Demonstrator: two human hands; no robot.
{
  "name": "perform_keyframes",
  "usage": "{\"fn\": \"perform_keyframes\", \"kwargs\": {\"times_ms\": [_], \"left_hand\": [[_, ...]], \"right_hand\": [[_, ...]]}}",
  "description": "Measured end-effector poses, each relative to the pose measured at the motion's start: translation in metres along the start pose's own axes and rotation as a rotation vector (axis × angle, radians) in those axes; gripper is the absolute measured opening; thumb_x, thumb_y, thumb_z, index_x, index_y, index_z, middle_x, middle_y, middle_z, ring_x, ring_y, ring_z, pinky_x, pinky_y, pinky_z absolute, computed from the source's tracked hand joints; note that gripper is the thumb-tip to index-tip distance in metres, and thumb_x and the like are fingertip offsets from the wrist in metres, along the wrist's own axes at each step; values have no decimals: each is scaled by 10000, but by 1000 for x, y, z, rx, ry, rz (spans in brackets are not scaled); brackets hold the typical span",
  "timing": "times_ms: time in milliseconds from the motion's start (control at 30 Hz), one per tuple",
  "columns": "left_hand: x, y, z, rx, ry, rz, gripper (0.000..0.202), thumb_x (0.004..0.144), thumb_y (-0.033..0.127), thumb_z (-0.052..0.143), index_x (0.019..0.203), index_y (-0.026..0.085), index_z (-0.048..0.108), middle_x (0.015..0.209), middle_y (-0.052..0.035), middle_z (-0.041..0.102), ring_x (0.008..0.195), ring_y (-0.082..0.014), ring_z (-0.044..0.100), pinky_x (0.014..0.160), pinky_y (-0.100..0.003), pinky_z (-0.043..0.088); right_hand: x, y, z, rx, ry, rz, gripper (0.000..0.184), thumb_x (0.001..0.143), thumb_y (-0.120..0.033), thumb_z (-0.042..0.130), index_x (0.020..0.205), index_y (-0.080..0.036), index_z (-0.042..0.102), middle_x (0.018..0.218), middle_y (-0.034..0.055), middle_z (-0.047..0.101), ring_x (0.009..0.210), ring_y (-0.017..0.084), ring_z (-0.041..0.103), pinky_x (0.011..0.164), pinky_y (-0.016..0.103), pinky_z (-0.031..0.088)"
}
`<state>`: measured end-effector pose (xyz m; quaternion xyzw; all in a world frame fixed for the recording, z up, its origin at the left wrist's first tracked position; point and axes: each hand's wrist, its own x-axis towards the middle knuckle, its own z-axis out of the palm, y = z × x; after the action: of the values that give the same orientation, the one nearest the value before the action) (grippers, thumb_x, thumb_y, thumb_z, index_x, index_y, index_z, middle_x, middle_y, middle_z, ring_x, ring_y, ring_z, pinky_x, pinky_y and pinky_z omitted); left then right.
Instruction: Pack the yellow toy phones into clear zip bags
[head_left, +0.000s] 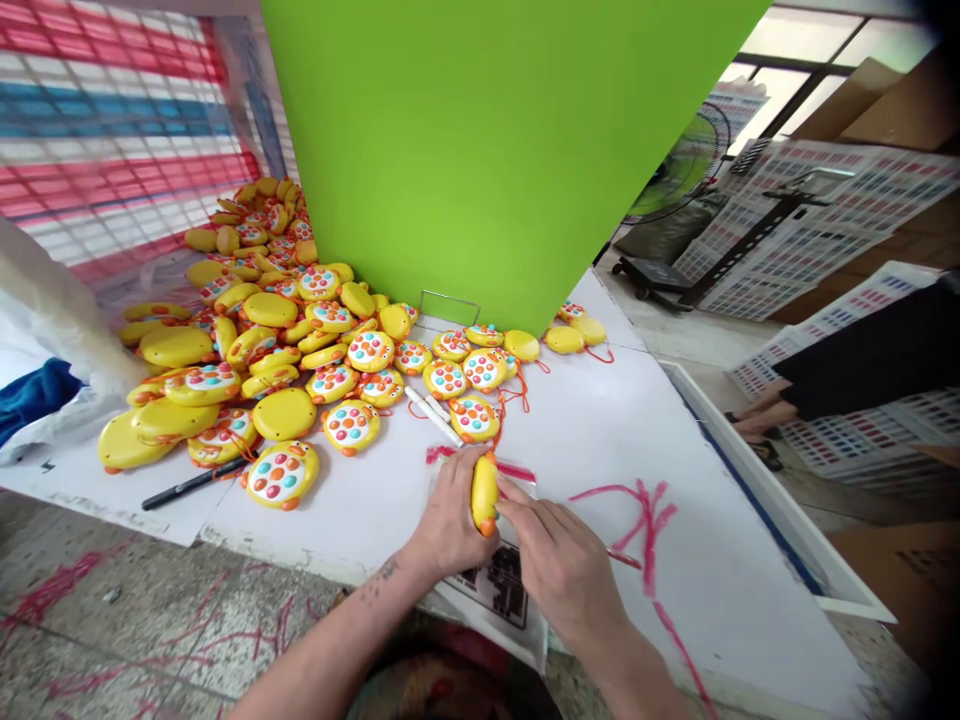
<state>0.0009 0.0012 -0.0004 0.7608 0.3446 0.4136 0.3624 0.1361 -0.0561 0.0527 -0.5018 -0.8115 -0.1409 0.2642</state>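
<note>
A yellow duck-shaped button toy [485, 494] stands on edge between my hands, above the white tabletop. My left hand [451, 520] is closed around it from the left. From the right, the bent fingers of my right hand [559, 560] press against its button side; their tips are partly hidden. A thin red stick [624, 558] shows just beyond my right hand, and I cannot tell whether it is held or lying there. Beneath my hands lies a clear plastic bag [534, 640] with black print. Two white pens [435, 412] lie beyond the toy.
Many similar toys [287, 412] are heaped at the left and back. A black marker [196, 485] lies near the table's front left. A big green panel [465, 150] rises behind. Right of the table [720, 580] are a fan [686, 165], a platform scale [660, 275] and a person's legs [847, 370].
</note>
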Motion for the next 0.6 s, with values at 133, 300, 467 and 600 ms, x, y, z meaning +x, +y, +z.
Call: {"fn": "perform_keyframes", "kwargs": {"times_ms": [133,300,467,600], "left_hand": [[-1,0,0,-2,-6,2,826,570,68,566,1329,200,268,1315,-126,408,1207,-305,403,1031,-502,341],[-1,-2,1,1,-13,10,811,583,79,564,1332,192,273,1326,-133,404,1217,-307,397,1035,-508,335],[-1,-1,1,-6,10,0,818,566,68,567,1324,191,285,1300,-130,421,1180,-303,423,1014,-497,354],[-1,-1,1,-2,6,23,810,574,73,562,1322,196,275,1308,-130,412,1199,-305,408,1017,-498,354]], "right_hand": [[2,-1,-1,-18,12,0,295,864,4,376,954,-157,606,1049,126,709,754,185,641,686,316,479],[2,-1,-2,-15,-2,-30,315,864,1,358,939,-176,607,1063,120,706,766,186,648,687,320,484],[4,0,-2,-17,-1,-9,311,846,27,376,953,-159,600,1057,127,705,787,195,648,684,323,476],[4,-1,-2,-18,-3,-48,291,852,22,383,933,-153,601,1067,138,701,770,196,645,677,325,474]]}}
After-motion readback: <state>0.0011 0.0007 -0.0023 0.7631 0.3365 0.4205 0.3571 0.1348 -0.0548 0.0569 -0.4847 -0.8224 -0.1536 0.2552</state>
